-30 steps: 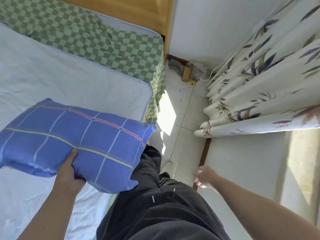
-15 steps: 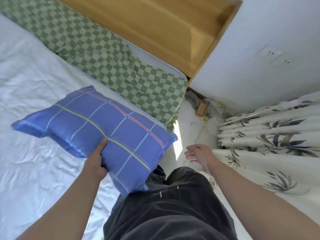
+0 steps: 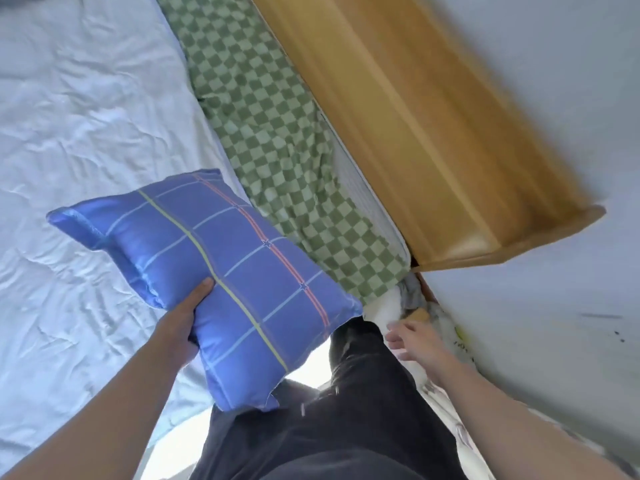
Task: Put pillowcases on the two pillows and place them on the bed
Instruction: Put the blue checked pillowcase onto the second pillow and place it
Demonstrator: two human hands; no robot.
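1. left hand [image 3: 180, 327] grips the long edge of the blue plaid pillow [image 3: 221, 282], thumb on top, rest of the fingers hidden under it.
2. right hand [image 3: 412, 337] holds nothing, fingers loose and spread, off to the side by the dark trousers [image 3: 346, 410].
3. pillowcase looks fully on, pillow filling it. it's held above the white sheet [image 3: 86, 133].
4. i'd bring the free hand to the far edge, then set it down flat past the fingertips on the checkered cover [image 3: 270, 133] near the wooden headboard [image 3: 415, 133].
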